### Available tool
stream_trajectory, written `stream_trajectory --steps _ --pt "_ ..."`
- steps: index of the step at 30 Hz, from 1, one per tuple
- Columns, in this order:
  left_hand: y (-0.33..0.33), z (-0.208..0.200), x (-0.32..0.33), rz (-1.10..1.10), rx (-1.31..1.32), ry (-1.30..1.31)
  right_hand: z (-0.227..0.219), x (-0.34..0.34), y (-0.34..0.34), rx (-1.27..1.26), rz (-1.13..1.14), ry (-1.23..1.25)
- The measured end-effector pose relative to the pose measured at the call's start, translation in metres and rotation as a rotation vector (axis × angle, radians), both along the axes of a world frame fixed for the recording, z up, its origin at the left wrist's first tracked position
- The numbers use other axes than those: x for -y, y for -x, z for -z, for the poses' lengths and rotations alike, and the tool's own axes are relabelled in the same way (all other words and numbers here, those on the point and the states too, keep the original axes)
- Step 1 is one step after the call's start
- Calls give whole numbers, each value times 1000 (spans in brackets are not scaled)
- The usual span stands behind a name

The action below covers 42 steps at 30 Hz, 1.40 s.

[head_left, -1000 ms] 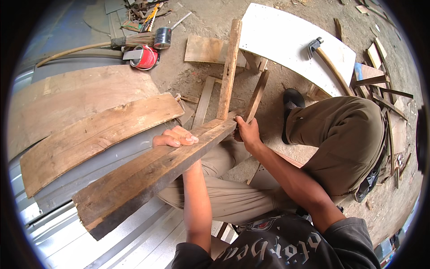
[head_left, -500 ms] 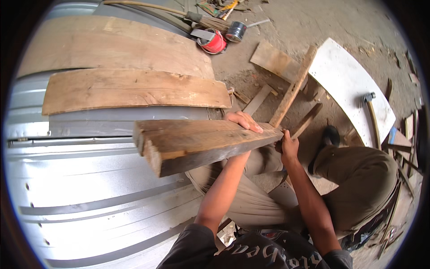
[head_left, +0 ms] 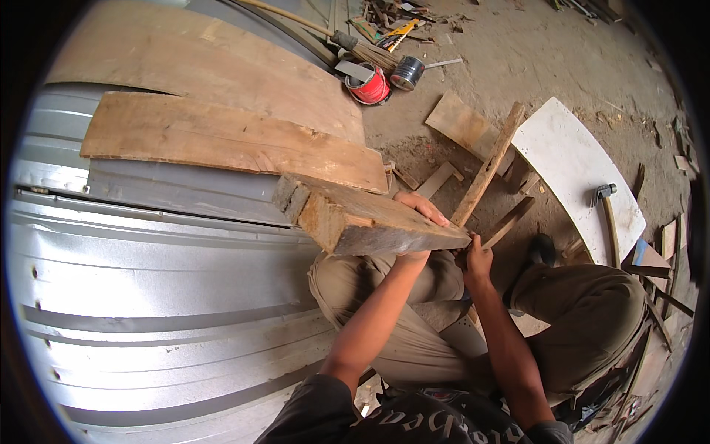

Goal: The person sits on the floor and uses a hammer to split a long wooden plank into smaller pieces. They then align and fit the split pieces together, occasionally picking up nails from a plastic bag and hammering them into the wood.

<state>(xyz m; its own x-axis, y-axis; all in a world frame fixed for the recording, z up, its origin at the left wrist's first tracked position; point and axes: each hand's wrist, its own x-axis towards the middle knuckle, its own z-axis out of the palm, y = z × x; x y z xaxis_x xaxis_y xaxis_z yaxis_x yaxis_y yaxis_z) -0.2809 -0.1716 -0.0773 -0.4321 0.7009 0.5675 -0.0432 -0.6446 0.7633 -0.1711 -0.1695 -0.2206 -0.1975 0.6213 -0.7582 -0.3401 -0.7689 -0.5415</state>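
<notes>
The thick timber is matt, weathered wood, its face rough-grained and its sawn end coarse and fibrous, while the broad plank looks flatter and smoother, with a dull, unvarnished surface. Bright silvery metal gives the ribbed sheet a glossy, reflective finish, and the white panel has a smooth, scuffed face. The hammer pairs a dark metal head with a wooden handle; the trousers are matt, creased cloth.

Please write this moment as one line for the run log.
left hand: gripping timber | right hand: at timber's far end | hammer: lying on white board
</notes>
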Motion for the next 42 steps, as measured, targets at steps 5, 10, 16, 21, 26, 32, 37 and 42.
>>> stream_trajectory --steps 5,10,16,21,26,32,37,42 --pt "-18 -10 -4 -73 -31 -11 33 2 1 -65 76 -23" --pt "-15 -10 1 27 61 -29 28 3 1 -12 77 -4" --pt "-15 -18 2 -129 -156 83 16 3 -3 -67 76 16" --pt "-9 -11 3 -63 -104 36 15 4 1 -50 106 -14" --pt "-7 -13 1 -10 -76 34 20 4 1 1 91 -47" --pt "-6 -15 -7 17 -119 22 -5 0 -8 162 14 -24" --pt "-3 -15 -5 18 -73 46 -3 -4 -33 557 -111 -269" --pt "8 -10 -2 102 -91 30 4 -8 -19 281 28 -351"
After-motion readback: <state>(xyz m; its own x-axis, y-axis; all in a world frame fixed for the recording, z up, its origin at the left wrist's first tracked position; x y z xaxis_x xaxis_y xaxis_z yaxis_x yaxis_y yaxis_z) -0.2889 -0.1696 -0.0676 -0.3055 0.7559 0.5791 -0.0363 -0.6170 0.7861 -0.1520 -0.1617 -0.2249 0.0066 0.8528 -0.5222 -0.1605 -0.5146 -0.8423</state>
